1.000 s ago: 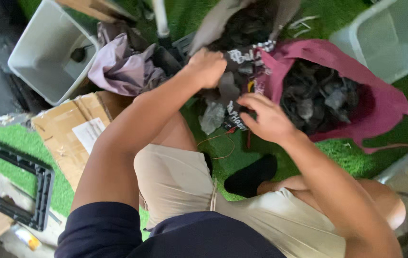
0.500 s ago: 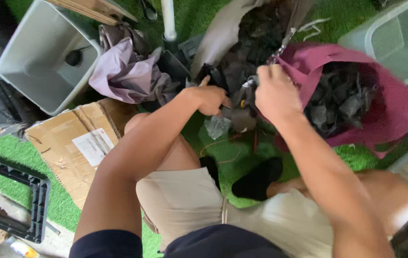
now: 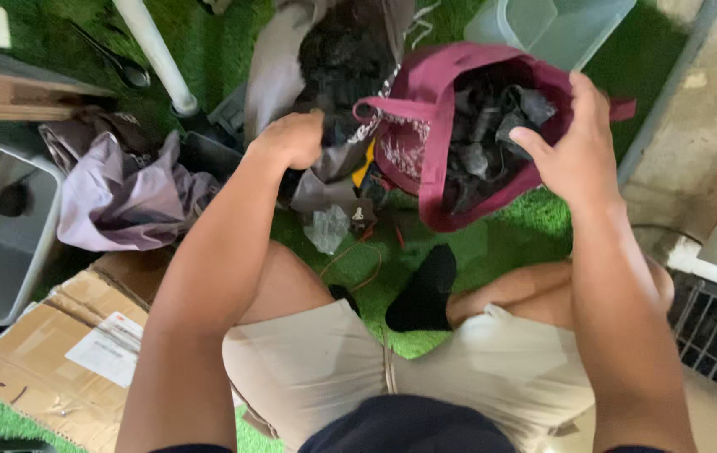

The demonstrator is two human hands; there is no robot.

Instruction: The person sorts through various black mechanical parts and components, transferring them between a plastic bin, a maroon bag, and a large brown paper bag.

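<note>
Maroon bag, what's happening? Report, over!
Right hand gripping the maroon bag rim. Left hand closed on the grey bag. Both bags hold dark pieces. Nothing blocking.

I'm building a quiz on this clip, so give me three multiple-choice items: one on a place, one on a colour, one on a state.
1. Where does the cardboard box lie?
A. beside the person's left leg
B. inside the maroon bag
C. on the metal grate

2. What colour is the bag that the right hand holds?
A. blue
B. maroon
C. yellow

3. In what state is that bag?
A. zipped shut
B. folded flat
C. open, with dark pieces inside

Answers: 1 A, the box sits on the green turf at the lower left. 2 B, its cloth and handle are maroon. 3 C, its mouth gapes and dark pieces show within, while the left hand grips a grey bag of dark material.
</note>
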